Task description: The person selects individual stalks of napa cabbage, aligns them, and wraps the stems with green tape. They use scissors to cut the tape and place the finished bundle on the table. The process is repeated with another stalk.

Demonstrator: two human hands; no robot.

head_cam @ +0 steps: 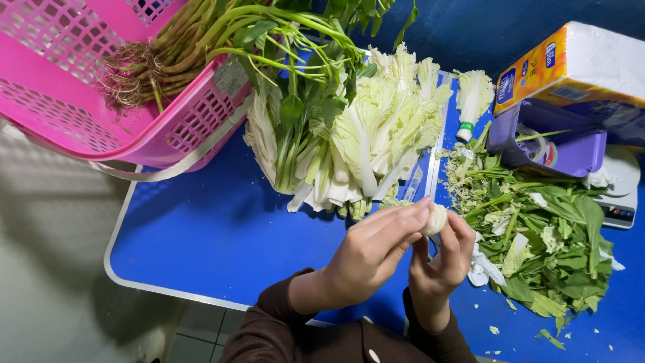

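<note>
I held a pale cabbage stub (435, 218) pinched between my left hand (373, 252) and right hand (443, 259). Trimmed cabbage leaves (363, 134) lay just beyond on the blue table (215, 235).

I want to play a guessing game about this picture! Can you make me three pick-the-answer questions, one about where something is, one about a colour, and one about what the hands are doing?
1. Where does the pink basket sit?
A. at the table's upper left
B. under the table
C. on the purple tub

2. What colour is the table?
A. red
B. blue
C. yellow

3. What are the left hand and right hand doing?
A. resting flat on the table
B. holding a small pale vegetable piece between their fingertips
C. lifting the basket

Answers: 1 A, the basket overhangs the table's far left corner; 2 B, bare blue top shows all around the leaf pile; 3 B, both hands' fingers meet on the pale piece, raised above the table.
</note>
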